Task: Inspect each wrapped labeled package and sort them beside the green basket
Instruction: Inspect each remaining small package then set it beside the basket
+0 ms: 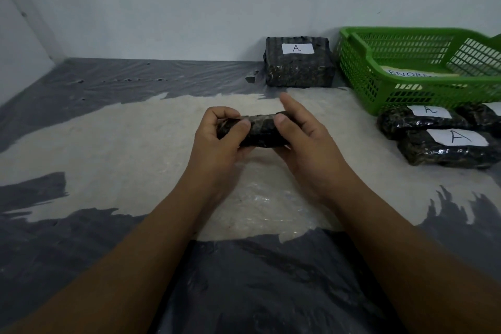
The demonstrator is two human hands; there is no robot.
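A dark wrapped package (259,131) is held edge-on above the middle of the surface, its label hidden from me. My left hand (221,138) grips its left end and my right hand (303,135) grips its right end, index finger stretched out. The green basket (360,68) stands at the back right with a white labelled sheet inside. A wrapped package marked A (298,62) stands against the wall just left of the basket. In front of the basket lie two more packages marked A (423,120) (450,148), and another dark package (485,116) at the right edge.
The work surface is covered with dark plastic sheeting (67,247) and a pale patch (122,144) across its middle. A grey wall (189,3) closes off the back and left side.
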